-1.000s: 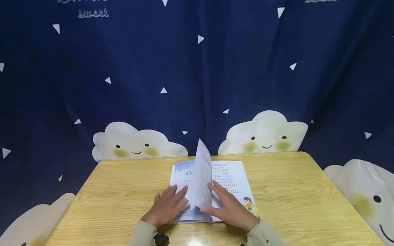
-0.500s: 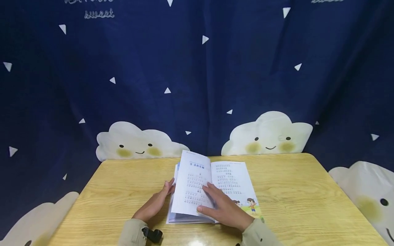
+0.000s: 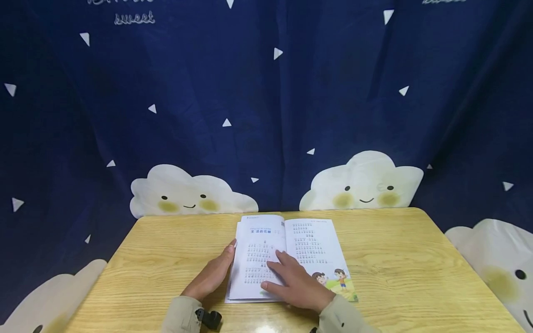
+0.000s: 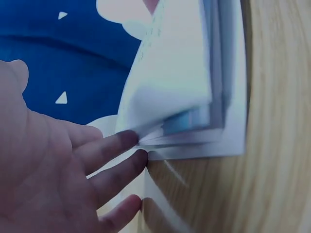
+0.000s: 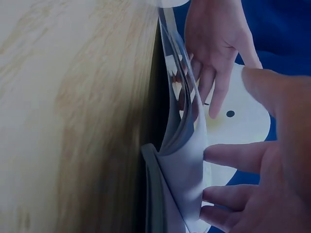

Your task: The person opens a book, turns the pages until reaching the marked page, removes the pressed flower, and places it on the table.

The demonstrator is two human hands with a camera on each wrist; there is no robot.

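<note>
An open book [image 3: 310, 247] with printed text lies on the table, its left page [image 3: 256, 259] headed in blue and its right page showing cartoon children at the bottom. My right hand [image 3: 301, 284] rests near the spine, fingers spread and touching the left page. My left hand [image 3: 212, 275] is at the book's left edge. In the left wrist view, the fingertips of the left hand [image 4: 63, 170] touch the edges of the slightly lifted pages [image 4: 170, 77]. The right wrist view has the right hand [image 5: 272, 174] with extended fingertips against the curved page [image 5: 182, 170].
The wooden table [image 3: 399, 263] extends on both sides of the book. Behind it hangs a dark blue curtain [image 3: 233, 74] with white triangles and smiling clouds. A black device [image 3: 209, 319] is strapped at the left sleeve.
The raised page has come down to the left and now lies nearly flat. My left hand has moved off the left page to its outer edge; my right hand has followed slightly leftward.
</note>
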